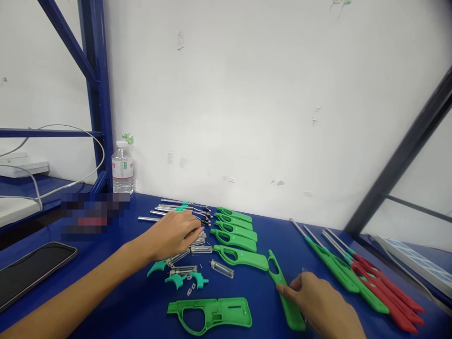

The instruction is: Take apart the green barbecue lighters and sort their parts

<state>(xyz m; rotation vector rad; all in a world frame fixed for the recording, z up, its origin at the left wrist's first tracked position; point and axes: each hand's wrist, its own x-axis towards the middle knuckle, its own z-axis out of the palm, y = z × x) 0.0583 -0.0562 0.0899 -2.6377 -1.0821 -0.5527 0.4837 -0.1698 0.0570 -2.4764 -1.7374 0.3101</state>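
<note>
My right hand (314, 301) grips the edge of a green lighter shell half (293, 308), which lies slanted on the blue table. Over the middle of the parts is my left hand (174, 233), its fingers curled and pointing down; what the fingertips hold, if anything, is hidden. Beside it lie metal lighter tubes (158, 213) with wires and clear fuel tanks (222, 269). Another green shell half (215, 313) rests at the front, hollow side up. Several more green shell halves (243, 259) are lined up behind. Teal triggers (175, 281) and small white pieces (191, 289) sit nearby.
Finished-looking green lighters (335, 266) and red lighters (388, 299) lie on the right. A water bottle (122, 169) stands by the wall at the back left, and a phone (35, 270) lies at the left. Blue metal posts (100, 84) rise at the left.
</note>
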